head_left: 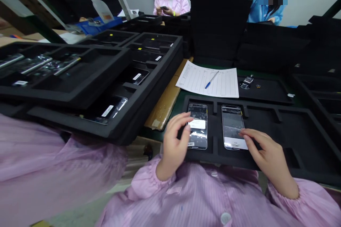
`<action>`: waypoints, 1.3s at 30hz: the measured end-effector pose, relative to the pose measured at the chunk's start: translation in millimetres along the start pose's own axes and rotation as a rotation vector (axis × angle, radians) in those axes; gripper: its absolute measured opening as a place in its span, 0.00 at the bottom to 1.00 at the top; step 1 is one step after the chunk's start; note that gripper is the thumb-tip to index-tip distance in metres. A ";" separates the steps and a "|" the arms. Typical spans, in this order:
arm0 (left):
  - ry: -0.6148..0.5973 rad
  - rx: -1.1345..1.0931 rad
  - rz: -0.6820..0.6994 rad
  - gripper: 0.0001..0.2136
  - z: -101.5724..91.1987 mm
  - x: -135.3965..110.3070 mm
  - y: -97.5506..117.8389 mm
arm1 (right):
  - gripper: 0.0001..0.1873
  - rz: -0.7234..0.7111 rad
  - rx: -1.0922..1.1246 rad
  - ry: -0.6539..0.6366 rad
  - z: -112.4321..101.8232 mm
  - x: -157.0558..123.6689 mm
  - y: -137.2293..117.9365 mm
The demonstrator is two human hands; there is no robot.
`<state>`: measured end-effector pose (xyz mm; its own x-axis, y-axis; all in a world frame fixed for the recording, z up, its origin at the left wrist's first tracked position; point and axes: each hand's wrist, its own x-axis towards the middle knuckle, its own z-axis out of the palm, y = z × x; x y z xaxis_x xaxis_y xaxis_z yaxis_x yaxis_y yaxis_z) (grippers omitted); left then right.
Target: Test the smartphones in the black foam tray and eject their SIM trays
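Observation:
Two smartphones lie face up with lit screens in the recesses of a black foam tray (263, 117). My left hand (173, 144) is at the edge of the left smartphone (200, 135), its fingers bent but apart; a white pop-up box shows on that screen. Over the lower right edge of the right smartphone (231, 125) is my right hand (270, 156). Its thumb and fingertips are by the screen, where a pale panel fills the bottom; whether they touch the glass I cannot tell. Neither hand grips anything.
A printed sheet (194, 78) with a blue pen (211, 79) lies behind the tray. Beside it are small parts (247, 81) on black foam. Stacked foam trays (157, 85) holding phones rise at left. Two people (173, 1) work beyond; a pink sleeve (53, 170) is close at left.

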<state>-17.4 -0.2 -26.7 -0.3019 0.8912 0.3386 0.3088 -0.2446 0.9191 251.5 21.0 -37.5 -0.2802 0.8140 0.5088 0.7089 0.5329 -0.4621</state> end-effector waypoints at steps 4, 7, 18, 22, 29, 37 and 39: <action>-0.159 0.548 0.159 0.21 12.2 -5.0 1.4 | 0.10 -0.010 -0.001 -0.001 0.1 0.7 0.0; -0.217 0.690 0.134 0.23 20.0 -2.4 -2.5 | 0.10 -0.021 0.002 0.003 -0.2 1.2 -0.3; -0.168 0.511 0.152 0.20 3.4 -5.3 -2.8 | 0.15 0.035 -0.059 -0.072 6.4 -0.9 5.7; -0.064 0.463 0.195 0.17 -8.4 0.0 -1.1 | 0.16 0.027 -0.070 -0.096 8.3 -0.7 6.7; -0.137 0.495 0.172 0.16 -7.1 6.2 -9.8 | 0.14 0.050 -0.027 -0.031 3.6 -1.1 5.1; -0.214 0.395 0.071 0.21 -7.4 7.4 -15.2 | 0.13 0.058 0.005 -0.013 3.5 -0.6 4.4; -0.217 0.350 0.029 0.23 -8.8 8.1 -17.7 | 0.13 0.070 0.016 -0.005 3.1 0.2 3.1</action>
<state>-33.3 8.1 -38.4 -0.1032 0.9549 0.2785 0.6136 -0.1593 0.7734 251.6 23.5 -41.1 -0.2335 0.8505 0.4712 0.7164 0.4782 -0.5080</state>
